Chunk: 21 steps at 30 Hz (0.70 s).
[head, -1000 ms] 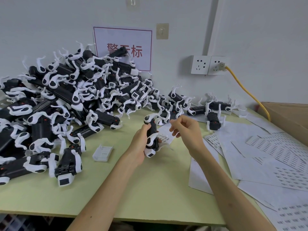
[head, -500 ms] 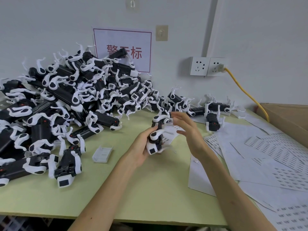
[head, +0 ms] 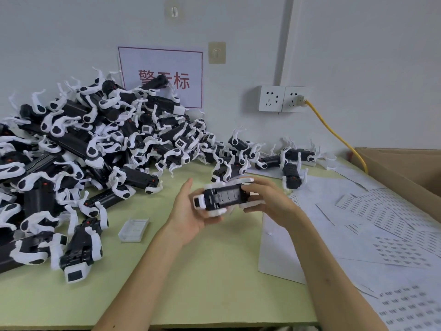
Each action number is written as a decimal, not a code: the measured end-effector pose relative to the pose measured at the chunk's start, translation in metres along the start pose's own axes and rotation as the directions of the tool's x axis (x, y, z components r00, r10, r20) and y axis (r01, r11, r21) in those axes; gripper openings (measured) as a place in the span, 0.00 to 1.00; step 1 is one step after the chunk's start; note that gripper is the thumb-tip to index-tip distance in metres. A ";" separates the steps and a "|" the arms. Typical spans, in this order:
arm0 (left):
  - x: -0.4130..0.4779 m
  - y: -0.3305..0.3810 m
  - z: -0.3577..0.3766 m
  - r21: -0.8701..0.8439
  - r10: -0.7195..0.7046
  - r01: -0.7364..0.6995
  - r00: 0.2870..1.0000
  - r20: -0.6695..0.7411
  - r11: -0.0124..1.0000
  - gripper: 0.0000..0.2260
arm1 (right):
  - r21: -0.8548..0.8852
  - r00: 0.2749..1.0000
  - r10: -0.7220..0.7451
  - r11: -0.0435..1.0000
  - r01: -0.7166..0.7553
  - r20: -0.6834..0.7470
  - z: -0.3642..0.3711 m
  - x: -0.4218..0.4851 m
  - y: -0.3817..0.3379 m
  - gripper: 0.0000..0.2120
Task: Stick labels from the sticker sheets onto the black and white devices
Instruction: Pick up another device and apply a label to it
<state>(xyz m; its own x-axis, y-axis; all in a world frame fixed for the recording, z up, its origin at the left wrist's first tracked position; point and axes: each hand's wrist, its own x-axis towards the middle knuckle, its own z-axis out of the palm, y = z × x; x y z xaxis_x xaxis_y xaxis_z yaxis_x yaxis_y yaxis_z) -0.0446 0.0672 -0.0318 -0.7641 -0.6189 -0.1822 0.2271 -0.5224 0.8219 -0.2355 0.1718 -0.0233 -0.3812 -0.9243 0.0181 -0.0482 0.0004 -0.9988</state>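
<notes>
Glossy black-and-white plastic device (head: 222, 196) lies sideways, cradled in left hand (head: 191, 215) with fingers curled under it. Right hand (head: 269, 203) grips its right end. Flat matte sticker sheets (head: 372, 225) cover the table's (head: 214, 283) right edge.

pile of devices (head: 71, 163) cut off at left edge; sticker sheets (head: 393, 235) print too small to read; sign (head: 164, 77) partly hidden

Red characters are printed on a red-bordered white wall sign (head: 167, 60): 警 and 标 are legible, the middle one being half hidden by a piled device (head: 156, 82). Print on the sticker sheets (head: 393, 249) along the counter's right edge is too small to be read.
</notes>
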 end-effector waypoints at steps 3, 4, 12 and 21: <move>0.004 0.000 -0.004 -0.088 0.108 -0.126 0.977 -0.185 0.988 0.22 | 0.193 0.993 0.095 0.978 -0.079 -0.075 -0.016 0.000 0.003 0.06; 0.004 0.000 -0.006 -0.052 0.147 -0.164 0.959 -0.243 0.985 0.21 | 0.284 0.983 0.135 0.954 -0.094 -0.127 -0.020 0.000 0.003 0.07; 0.006 0.000 -0.006 0.086 0.218 -0.201 0.919 -0.328 0.976 0.18 | 0.833 0.839 -0.085 -0.210 0.512 -0.537 -0.087 -0.025 0.007 0.19; 0.013 -0.006 -0.005 0.235 0.233 -0.165 0.926 -0.298 0.958 0.17 | 0.799 0.876 0.118 0.481 0.361 -0.467 -0.055 -0.005 0.009 0.16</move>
<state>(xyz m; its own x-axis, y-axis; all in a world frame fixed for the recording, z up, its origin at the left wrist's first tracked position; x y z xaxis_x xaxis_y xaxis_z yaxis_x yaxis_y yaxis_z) -0.0529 0.0589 -0.0417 -0.4745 -0.8694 -0.1382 0.2016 -0.2601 0.9443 -0.2850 0.1979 -0.0301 -0.7710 -0.6316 -0.0815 0.5769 -0.6385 -0.5094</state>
